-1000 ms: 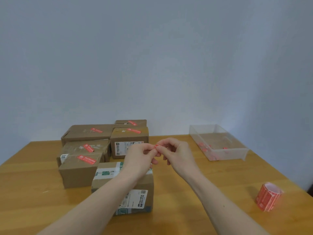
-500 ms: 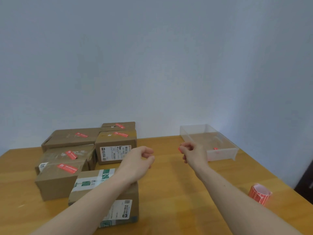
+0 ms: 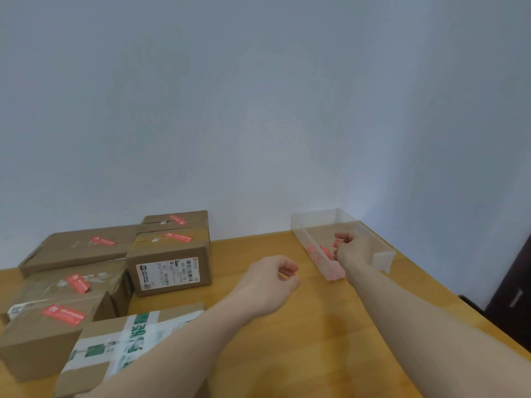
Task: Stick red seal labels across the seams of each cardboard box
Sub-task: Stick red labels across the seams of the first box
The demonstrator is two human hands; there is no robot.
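While the head camera is looking down across the wooden table (image 3: pixel 287 354), the right hand (image 3: pixel 349 248) is reaching out toward one o'clock, sitting over the clear plastic bin (image 3: pixel 382 255), its fingers curled and pinching a small red scrap (image 3: pixel 336 242). What that scrap is exactly, the blur is not letting me tell. More red bits (image 3: pixel 321 255) are lying inside the bin along its near wall.

Over at centre, the left hand (image 3: pixel 271 278) is hovering above the table with fingers loosely curled, gripping nothing.

Now to the cardboard boxes, all bunched from nine to eleven o'clock. The box with the white shipping label (image 3: pixel 169 265) is showing a red seal label (image 3: pixel 177 237) across its top. Behind it, at eleven o'clock, a smaller box (image 3: pixel 184 221) is wearing one too. The long flat box (image 3: pixel 83 247) at ten o'clock is carrying another, and the two boxes at nine o'clock (image 3: pixel 71 282) (image 3: pixel 46 331) are each sporting a red seal.

Nearest, at seven o'clock, the box with green-and-white tape (image 3: pixel 115 346) is lying partly under the left forearm, showing no red seal on its visible top.
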